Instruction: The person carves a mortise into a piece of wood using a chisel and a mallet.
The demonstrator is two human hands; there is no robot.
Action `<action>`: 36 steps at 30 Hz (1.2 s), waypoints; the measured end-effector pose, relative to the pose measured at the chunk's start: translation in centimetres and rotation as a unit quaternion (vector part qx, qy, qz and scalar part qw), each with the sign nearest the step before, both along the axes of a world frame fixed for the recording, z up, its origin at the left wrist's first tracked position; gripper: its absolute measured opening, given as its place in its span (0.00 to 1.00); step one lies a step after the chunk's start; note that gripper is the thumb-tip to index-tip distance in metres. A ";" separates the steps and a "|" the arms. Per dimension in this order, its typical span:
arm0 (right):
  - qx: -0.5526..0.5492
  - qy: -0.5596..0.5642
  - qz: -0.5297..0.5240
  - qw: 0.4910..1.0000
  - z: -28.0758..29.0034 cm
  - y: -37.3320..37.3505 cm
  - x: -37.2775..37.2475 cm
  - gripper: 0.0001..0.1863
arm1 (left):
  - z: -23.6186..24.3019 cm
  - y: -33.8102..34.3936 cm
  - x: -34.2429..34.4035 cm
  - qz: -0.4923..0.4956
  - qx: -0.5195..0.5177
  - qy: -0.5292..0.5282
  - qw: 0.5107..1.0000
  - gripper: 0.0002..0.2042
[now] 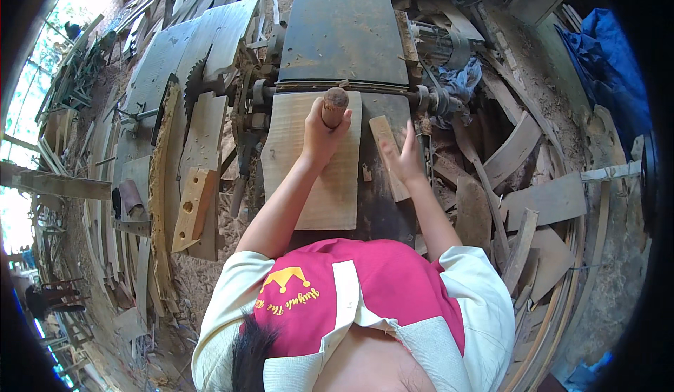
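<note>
A pale, wide wooden board (309, 181) lies on the near metal table of a planing machine (342, 30), its far end at the cutter slot. My left hand (323, 136) is wrapped round an upright, round wooden handle (335, 101) above the board's far part; the handle's lower end is hidden by the hand. My right hand (407, 159) is open, fingers spread, just beside a narrow wooden strip (390, 171) on the table right of the board. Whether the thumb touches the strip I cannot tell. A small wood chip (366, 173) lies between board and strip.
At the left, a toothed circular saw blade (192, 87) rises from a plank-covered bench (151, 58). A wooden block with holes (195, 208) lies near it. A motor (441, 45) sits at the far right of the machine. Offcuts (516, 146) and a blue tarp (600, 55) are at the right.
</note>
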State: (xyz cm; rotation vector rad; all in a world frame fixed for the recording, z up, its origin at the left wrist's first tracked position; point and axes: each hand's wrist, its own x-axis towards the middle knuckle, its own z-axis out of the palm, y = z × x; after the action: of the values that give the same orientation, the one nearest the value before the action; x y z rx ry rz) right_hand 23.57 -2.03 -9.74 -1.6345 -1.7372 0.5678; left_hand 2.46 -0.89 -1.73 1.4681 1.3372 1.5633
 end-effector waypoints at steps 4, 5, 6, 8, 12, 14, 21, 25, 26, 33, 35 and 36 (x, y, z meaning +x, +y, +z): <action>0.071 0.223 0.147 0.961 10.5 1.0 -5.1 0.53 | -1.1 0.3 0.5 -0.031 0.009 -0.001 0.999 0.12; 0.135 0.282 0.207 0.927 11.6 1.1 -6.5 0.52 | -1.4 0.3 0.8 -0.059 -0.007 0.002 0.998 0.11; 0.136 0.286 0.210 0.925 12.0 1.4 -7.8 0.52 | -1.7 0.3 0.7 -0.086 -0.023 0.006 0.996 0.10; 0.139 0.375 0.279 0.873 12.8 1.5 -9.6 0.45 | -1.6 0.2 0.2 -0.135 -0.057 0.024 0.989 0.13; 0.066 0.420 0.228 0.876 11.2 2.1 -9.9 0.13 | -3.5 -1.4 -1.5 -0.025 -0.088 0.226 0.970 0.29; 0.051 0.454 0.216 0.863 11.9 1.8 -10.4 0.04 | -6.0 -2.8 -2.6 0.033 -0.164 0.366 0.915 0.39; 0.025 0.495 0.246 0.833 11.9 2.3 -10.4 0.11 | -9.3 -3.9 -2.6 -0.009 -0.241 0.375 0.895 0.40; 0.011 0.490 0.269 0.829 11.9 2.7 -10.4 0.10 | -10.1 -4.0 -2.9 -0.001 -0.206 0.387 0.899 0.39; 0.008 0.491 0.275 0.827 11.9 2.8 -10.5 0.10 | -10.1 -3.9 -2.9 -0.001 -0.207 0.386 0.899 0.39; -0.016 0.492 0.319 0.810 12.1 3.9 -11.0 0.06 | -9.2 -3.9 -2.8 -0.008 -0.224 0.379 0.898 0.40; -0.018 0.490 0.319 0.811 12.3 3.9 -11.1 0.06 | -9.2 -3.8 -2.9 -0.014 -0.234 0.379 0.895 0.40; -0.018 0.488 0.320 0.812 12.4 3.9 -11.2 0.06 | -9.1 -3.8 -3.0 -0.018 -0.231 0.378 0.896 0.40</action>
State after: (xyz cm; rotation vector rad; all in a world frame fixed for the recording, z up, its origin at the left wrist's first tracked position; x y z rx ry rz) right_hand 12.42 1.88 2.68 -0.4698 -1.3760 1.4480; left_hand -0.50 -4.70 -10.86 1.8214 1.9172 0.5460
